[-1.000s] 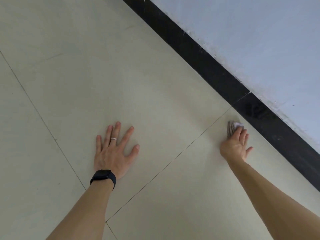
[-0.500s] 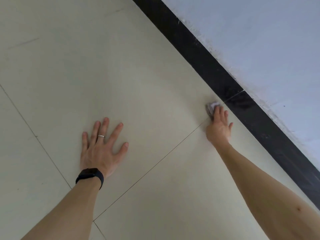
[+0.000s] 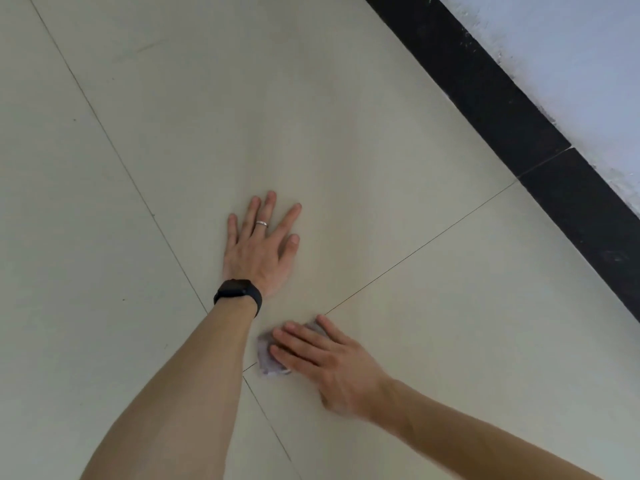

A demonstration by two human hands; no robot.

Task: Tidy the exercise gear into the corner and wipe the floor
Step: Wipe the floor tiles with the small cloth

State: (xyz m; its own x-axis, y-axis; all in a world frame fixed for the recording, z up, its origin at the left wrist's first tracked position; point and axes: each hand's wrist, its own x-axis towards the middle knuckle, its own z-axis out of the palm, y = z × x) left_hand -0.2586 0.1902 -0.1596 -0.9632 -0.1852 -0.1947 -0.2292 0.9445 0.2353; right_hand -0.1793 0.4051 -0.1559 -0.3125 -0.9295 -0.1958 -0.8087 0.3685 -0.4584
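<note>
Floor (image 3: 433, 323) of pale tiles meets black skirting (image 3: 491, 98); right hand (image 3: 332, 365) presses cloth (image 3: 268, 358) flat.

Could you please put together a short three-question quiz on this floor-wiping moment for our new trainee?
1. True or false: the left hand holds the cloth.
2. Which lies nearest the cloth? A) the black skirting B) the spot where the tile joints cross C) the wall
3. Fill in: the left wrist wears a black ____.

Key:
1. False; the right hand presses the cloth flat on the floor, while the left rests spread and empty.
2. B
3. band
</note>
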